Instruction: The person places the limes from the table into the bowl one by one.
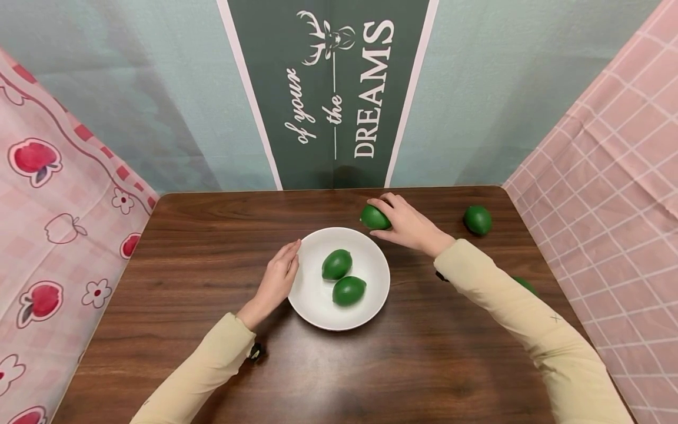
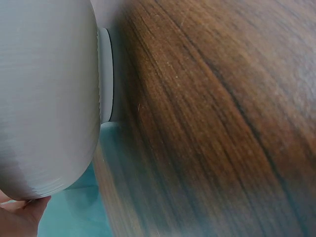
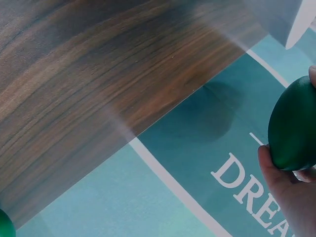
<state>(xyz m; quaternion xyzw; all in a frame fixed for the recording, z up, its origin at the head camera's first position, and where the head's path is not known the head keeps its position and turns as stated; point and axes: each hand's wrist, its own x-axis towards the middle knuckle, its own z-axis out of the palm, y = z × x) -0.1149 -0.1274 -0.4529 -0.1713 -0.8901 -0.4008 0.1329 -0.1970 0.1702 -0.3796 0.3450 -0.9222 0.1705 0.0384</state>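
Note:
A white bowl (image 1: pixel 318 309) stands on the table with two green limes in it, one lime (image 1: pixel 336 264) behind the other lime (image 1: pixel 349 291). My right hand (image 1: pixel 408 227) grips a third lime (image 1: pixel 374 217) between thumb and fingers, just beyond the bowl's far right rim. The right wrist view shows the held lime (image 3: pixel 294 126) at its right edge. My left hand (image 1: pixel 278 274) lies along the bowl's left side, its fairly straight fingers at the rim. In the left wrist view the bowl's outer wall (image 2: pixel 47 98) covers most of that hand.
Another lime (image 1: pixel 478 220) lies near the table's far right corner. One more lime (image 1: pixel 525 285) shows partly from behind the right sleeve (image 1: pixel 508 306). Hanging cloths border the wooden table (image 1: pixel 185 259): a printed green one (image 1: pixel 349 171) behind and pink ones at both sides.

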